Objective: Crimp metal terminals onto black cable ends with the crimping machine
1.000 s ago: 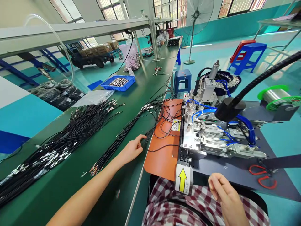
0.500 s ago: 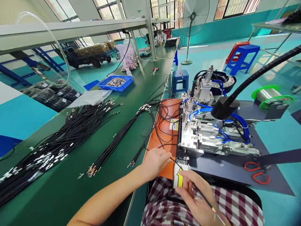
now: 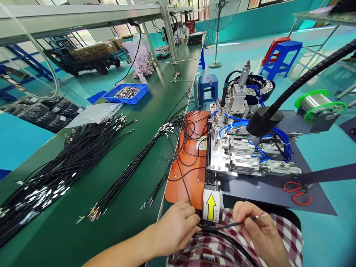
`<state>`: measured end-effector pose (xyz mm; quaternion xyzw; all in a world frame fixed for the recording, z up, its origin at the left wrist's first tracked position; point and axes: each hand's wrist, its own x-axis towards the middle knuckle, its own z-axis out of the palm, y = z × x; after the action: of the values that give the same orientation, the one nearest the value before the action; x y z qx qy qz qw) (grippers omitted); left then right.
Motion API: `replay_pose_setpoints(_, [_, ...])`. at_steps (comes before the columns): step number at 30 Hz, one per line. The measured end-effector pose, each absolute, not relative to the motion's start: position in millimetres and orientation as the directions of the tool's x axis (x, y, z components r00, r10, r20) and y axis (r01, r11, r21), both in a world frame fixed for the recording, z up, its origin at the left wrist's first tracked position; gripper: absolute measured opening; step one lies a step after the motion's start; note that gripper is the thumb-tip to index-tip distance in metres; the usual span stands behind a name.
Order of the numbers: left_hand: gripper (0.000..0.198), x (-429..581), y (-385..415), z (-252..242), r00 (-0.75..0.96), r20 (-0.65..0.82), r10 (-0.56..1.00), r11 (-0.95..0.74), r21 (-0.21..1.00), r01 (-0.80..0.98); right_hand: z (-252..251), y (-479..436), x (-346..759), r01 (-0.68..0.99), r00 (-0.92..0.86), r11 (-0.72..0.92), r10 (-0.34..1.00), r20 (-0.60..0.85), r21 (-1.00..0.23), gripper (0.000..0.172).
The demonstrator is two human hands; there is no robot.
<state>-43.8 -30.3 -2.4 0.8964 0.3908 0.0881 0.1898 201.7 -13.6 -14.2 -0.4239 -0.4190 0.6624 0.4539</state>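
A thin black cable (image 3: 226,225) runs across my lap, held between both hands. My left hand (image 3: 180,227) is closed around it near the front end of the orange mat (image 3: 183,191). My right hand (image 3: 257,231) pinches the cable close to its stripped end, where thin coloured wires (image 3: 261,216) stick out past the fingertips. Between the hands, just behind the cable, is a white round part (image 3: 213,205) with a yellow arrow. More black cables (image 3: 191,148) lie loosely curled over the mat, and part of the held cable is hidden in my left fist.
Right of the mat stands a metal machine (image 3: 236,148) with blue tubes. Red-handled scissors (image 3: 297,193) lie on its base. Cable bundles (image 3: 128,168) and a blue tray (image 3: 133,97) of small metal parts are on the green table (image 3: 122,237). A black flexible arm (image 3: 308,81) hangs over the machine.
My left hand has come down towards my lap. My right hand has moved right and up, from the cable's middle to near its stripped end. The whole view has shifted slightly.
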Motion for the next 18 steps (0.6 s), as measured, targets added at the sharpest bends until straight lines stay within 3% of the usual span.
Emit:
replay_pose_setpoints(3, [0.018, -43.7, -28.1, -4.5, 0.678, -0.046, 0.734, -0.608, 0.399, 0.686, -18.8, -12.2, 204.2, -0.178, -0.271, -0.213, 0.949, -0.160, -0.961, 0.034])
replay_pose_setpoints(7, [0.025, -43.2, -24.2, 1.5, 0.562, -0.080, 0.824, -0.505, 0.346, 0.790, -30.1, -11.9, 191.4, -0.024, -0.313, -0.272, 0.916, -0.251, -0.962, 0.026])
replay_pose_setpoints(9, [0.022, -40.6, -22.3, 5.9, 0.551, -0.126, 0.825, -0.452, 0.437, 0.778, -34.2, -12.1, 181.0, -0.012, -0.346, -0.302, 0.896, -0.279, -0.953, 0.025])
replay_pose_setpoints(11, [0.025, -37.4, -20.7, 8.9, 0.576, -0.223, 0.786, -0.350, 0.608, 0.713, -35.7, -11.0, 173.4, -0.026, -0.383, -0.363, 0.864, -0.326, -0.931, 0.027])
replay_pose_setpoints(14, [0.036, -31.8, -17.9, 10.8, 0.538, -0.324, 0.779, -0.137, 0.748, 0.649, -35.5, -6.1, 170.3, -0.037, -0.310, -0.408, 0.872, -0.377, -0.912, 0.025])
replay_pose_setpoints(18, [0.022, -17.0, -10.1, 9.6, 0.488, -0.291, 0.823, 0.038, 0.885, 0.463, -38.8, 1.4, 173.5, -0.034, -0.234, -0.334, 0.919, -0.317, -0.942, 0.021])
